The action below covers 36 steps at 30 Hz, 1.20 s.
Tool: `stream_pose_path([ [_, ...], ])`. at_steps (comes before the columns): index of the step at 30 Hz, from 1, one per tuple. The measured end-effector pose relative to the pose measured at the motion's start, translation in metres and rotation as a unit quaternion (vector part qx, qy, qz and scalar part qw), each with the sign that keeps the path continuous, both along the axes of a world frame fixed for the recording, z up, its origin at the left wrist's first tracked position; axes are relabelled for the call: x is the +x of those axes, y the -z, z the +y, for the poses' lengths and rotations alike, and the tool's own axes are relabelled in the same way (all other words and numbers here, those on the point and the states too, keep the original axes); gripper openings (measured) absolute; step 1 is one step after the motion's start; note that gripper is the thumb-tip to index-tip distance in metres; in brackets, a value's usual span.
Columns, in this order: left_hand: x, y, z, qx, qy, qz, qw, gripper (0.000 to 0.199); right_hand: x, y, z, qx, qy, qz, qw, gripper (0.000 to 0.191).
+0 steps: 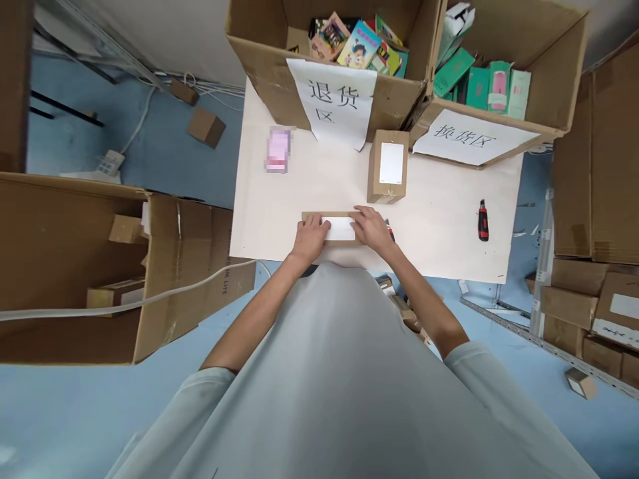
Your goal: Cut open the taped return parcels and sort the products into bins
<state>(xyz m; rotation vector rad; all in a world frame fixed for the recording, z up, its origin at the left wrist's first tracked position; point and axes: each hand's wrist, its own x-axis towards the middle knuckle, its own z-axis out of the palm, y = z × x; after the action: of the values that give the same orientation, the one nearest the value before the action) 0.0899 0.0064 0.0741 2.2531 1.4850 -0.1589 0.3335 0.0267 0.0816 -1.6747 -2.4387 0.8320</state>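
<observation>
A small flat cardboard box with a white label lies near the table's front edge. My left hand grips its left end, the thumb resting by the label. At the other end my right hand holds on, with its fingers over the top and the thumb at the label's right edge. A utility knife with red and black parts is mostly hidden beside my right hand. Behind the flat box stands a taller sealed cardboard box, also with a white label.
Two large open cartons with paper signs stand at the back: the left carton holds small books, the right carton green boxes. A second utility knife lies right on the white table. A pixelated pink item lies left.
</observation>
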Motion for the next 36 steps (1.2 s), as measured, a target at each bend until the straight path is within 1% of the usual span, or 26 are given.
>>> stream_pose_path([
  [4,0.009,-0.003,0.012,0.013,0.025,0.025,0.999,0.047,-0.007,-0.008,0.024,-0.036,-0.091,-0.068,0.993,0.035],
  [5,0.010,-0.003,0.013,0.015,0.030,0.024,0.999,0.046,-0.008,-0.009,0.028,-0.040,-0.108,-0.086,0.990,0.035],
  [7,0.011,-0.001,0.012,0.014,0.047,0.016,0.999,0.037,-0.009,-0.010,0.034,-0.032,-0.137,-0.121,0.983,0.042],
  [9,0.011,0.003,0.006,0.003,0.059,-0.005,0.998,0.029,-0.012,-0.010,0.038,-0.017,-0.162,-0.146,0.976,0.053],
  [10,0.011,0.005,0.002,-0.003,0.058,-0.018,0.998,0.028,-0.014,-0.010,0.040,-0.013,-0.172,-0.150,0.973,0.056],
  [11,0.012,0.007,-0.004,-0.006,0.052,-0.028,0.998,0.028,-0.015,-0.010,0.041,-0.010,-0.180,-0.148,0.972,0.056],
  [13,0.012,0.012,-0.015,0.001,0.033,-0.030,0.999,0.031,-0.016,-0.010,0.046,-0.009,-0.186,-0.138,0.973,0.048],
  [15,0.012,0.017,-0.028,0.015,0.020,-0.021,0.999,0.032,-0.012,-0.010,0.054,-0.018,-0.180,-0.127,0.975,0.036],
  [16,0.011,0.019,-0.034,0.020,0.017,-0.019,0.999,0.029,-0.009,-0.010,0.059,-0.029,-0.171,-0.121,0.977,0.034],
  [18,0.007,0.024,-0.046,0.021,0.011,-0.034,0.999,0.024,0.000,-0.010,0.071,-0.061,-0.139,-0.104,0.983,0.039],
  [19,0.005,0.027,-0.051,0.020,0.008,-0.052,0.998,0.027,0.004,-0.009,0.077,-0.075,-0.116,-0.095,0.986,0.041],
  [21,0.001,0.034,-0.060,0.027,0.004,-0.094,0.995,0.043,0.010,-0.007,0.086,-0.090,-0.069,-0.085,0.990,0.041],
  [23,-0.002,0.040,-0.066,0.044,0.005,-0.128,0.991,0.055,0.012,-0.005,0.091,-0.082,-0.027,-0.078,0.993,0.041],
  [25,-0.004,0.045,-0.067,0.060,0.010,-0.140,0.988,0.062,0.008,-0.002,0.088,-0.043,0.003,-0.075,0.996,0.044],
  [27,-0.003,0.047,-0.064,0.069,0.015,-0.137,0.988,0.063,0.001,0.000,0.079,0.016,0.009,-0.085,0.996,0.046],
  [29,-0.002,0.045,-0.058,0.073,0.019,-0.131,0.989,0.060,-0.011,0.002,0.063,0.065,-0.025,-0.114,0.991,0.041],
  [31,-0.001,0.040,-0.051,0.077,0.026,-0.125,0.989,0.056,-0.023,0.002,0.043,0.086,-0.095,-0.144,0.981,0.038],
  [32,-0.001,0.036,-0.048,0.078,0.031,-0.122,0.989,0.055,-0.028,0.001,0.033,0.087,-0.138,-0.143,0.976,0.042],
  [33,-0.002,0.032,-0.045,0.080,0.038,-0.117,0.989,0.055,-0.033,0.001,0.023,0.091,-0.156,-0.140,0.973,0.050],
  [34,-0.003,0.028,-0.042,0.082,0.047,-0.112,0.989,0.055,-0.036,0.000,0.015,0.102,-0.153,-0.139,0.973,0.060],
  [36,-0.005,0.020,-0.038,0.083,0.065,-0.101,0.989,0.054,-0.038,-0.004,0.005,0.126,-0.122,-0.129,0.976,0.068],
])
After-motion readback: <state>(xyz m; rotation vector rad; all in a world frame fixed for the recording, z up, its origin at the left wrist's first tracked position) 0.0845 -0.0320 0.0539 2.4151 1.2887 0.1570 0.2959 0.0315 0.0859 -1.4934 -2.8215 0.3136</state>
